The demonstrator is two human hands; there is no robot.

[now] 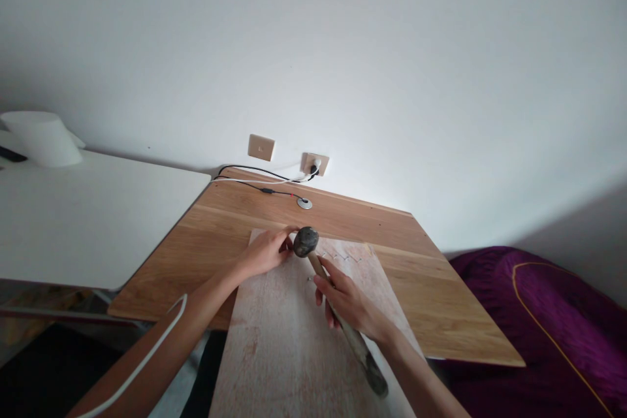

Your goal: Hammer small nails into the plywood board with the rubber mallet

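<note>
My right hand [345, 297] is wrapped round the wooden handle of a hammer [306, 242], whose dark rounded head points away from me over the board. Close to the left of that head, my left hand [270, 249] rests at the far part of the board with its fingers bent together. The hammer head hides part of the fingertips, so what they pinch cannot be made out. Several nails [347, 257] stand in a row in the pale wooden board [274, 339], right of the hammer head. Another small nail [309, 279] shows nearer me, left of my right hand.
Beneath the board is a wooden table [441, 307] against a white wall. Black and white cables [264, 181] run along its back edge to a wall socket [315, 164]. A white table [98, 222] adjoins at left; purple cloth [548, 313] bulges at right.
</note>
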